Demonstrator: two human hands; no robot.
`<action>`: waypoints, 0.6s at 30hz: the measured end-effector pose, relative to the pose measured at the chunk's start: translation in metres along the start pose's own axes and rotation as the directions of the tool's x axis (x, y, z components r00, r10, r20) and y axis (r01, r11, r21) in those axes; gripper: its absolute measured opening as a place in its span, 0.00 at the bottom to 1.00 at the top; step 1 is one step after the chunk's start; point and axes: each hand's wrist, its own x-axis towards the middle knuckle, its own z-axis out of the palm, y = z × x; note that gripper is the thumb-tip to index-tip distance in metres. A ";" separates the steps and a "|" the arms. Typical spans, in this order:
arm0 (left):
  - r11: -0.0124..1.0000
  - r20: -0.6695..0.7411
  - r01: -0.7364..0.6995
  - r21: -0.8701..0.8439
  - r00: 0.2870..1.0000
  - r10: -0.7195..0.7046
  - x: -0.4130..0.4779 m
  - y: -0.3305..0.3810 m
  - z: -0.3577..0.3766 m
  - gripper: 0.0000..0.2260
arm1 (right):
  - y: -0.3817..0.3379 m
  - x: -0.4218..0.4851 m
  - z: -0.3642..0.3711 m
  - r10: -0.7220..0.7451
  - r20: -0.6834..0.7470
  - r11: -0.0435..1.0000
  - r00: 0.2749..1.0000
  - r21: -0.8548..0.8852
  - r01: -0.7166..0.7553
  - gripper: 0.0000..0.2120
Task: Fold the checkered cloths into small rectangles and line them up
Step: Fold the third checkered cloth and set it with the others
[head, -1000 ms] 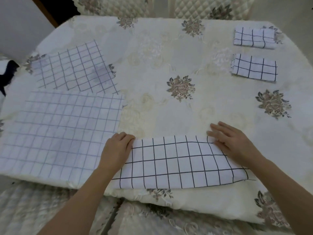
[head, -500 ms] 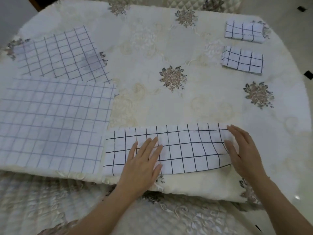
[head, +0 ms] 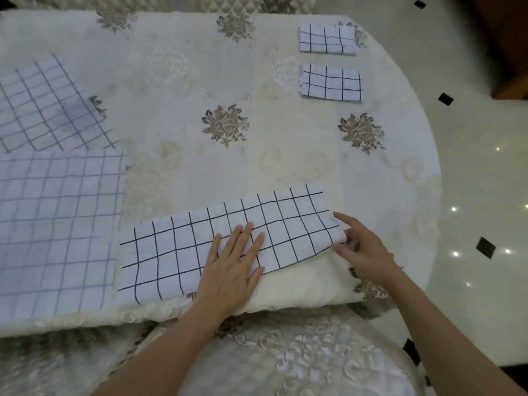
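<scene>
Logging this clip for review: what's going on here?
A person is folding a checkered cloth at the near edge of the table. The left hand presses flat on its middle, and the right hand pinches its right end. Two folded rectangles lie at the far right; two unfolded cloths lie flat on the left.

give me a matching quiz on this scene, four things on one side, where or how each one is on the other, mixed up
Things
1. left hand
2. right hand
3. furthest dark-grid cloth
4. pale-grid cloth

Places or states
A. spread out unfolded at the near left of the table
B. pinches the right end of the long cloth strip
C. folded into a small rectangle at the far right
D. lies flat on the middle of the long cloth strip

Pairs: 1-D, 2-B, 3-C, 4-A
</scene>
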 end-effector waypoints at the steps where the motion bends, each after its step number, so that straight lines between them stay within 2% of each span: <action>1: 1.000 -0.001 -0.002 0.008 1.000 0.002 0.000 0.000 0.002 0.29 | 0.002 -0.001 -0.002 -0.012 0.017 1.000 1.000 -0.012 0.013 0.30; 4: 1.000 -0.021 -0.010 0.027 1.000 0.010 0.000 0.001 0.004 0.29 | 0.009 -0.007 -0.013 -0.011 0.044 0.998 0.999 -0.060 0.014 0.30; 7: 0.999 -0.026 -0.036 0.025 0.999 0.037 0.002 0.003 0.004 0.29 | 0.012 -0.011 -0.018 -0.035 0.106 0.982 0.994 -0.179 0.053 0.32; 9: 0.999 -0.019 -0.042 0.022 0.999 0.042 0.002 0.001 0.005 0.29 | 0.011 -0.012 -0.016 -0.036 0.094 0.975 0.995 -0.215 0.056 0.30; 11: 0.999 -0.015 -0.043 0.014 0.999 0.044 0.003 0.001 0.005 0.29 | 0.007 -0.011 -0.008 -0.120 -0.067 0.942 0.990 -0.323 0.092 0.23; 13: 0.998 -0.011 -0.056 0.003 0.998 0.056 0.004 0.001 0.002 0.29 | -0.004 -0.006 0.015 -0.305 -0.234 0.861 0.923 -0.482 0.162 0.22; 14: 0.998 -0.014 -0.057 0.002 0.998 0.057 0.005 0.001 0.000 0.29 | -0.013 -0.001 0.031 -0.381 -0.261 0.825 0.887 -0.528 0.199 0.22; 16: 1.000 -0.041 -0.003 0.001 0.999 0.003 0.004 -0.004 -0.006 0.29 | -0.034 0.012 0.068 -0.480 -0.191 0.752 0.856 -0.593 0.289 0.22; 18: 0.994 -0.075 0.109 0.006 0.991 -0.108 -0.003 -0.018 -0.011 0.29 | -0.047 0.027 0.098 -0.480 -0.074 0.685 0.874 -0.654 0.321 0.26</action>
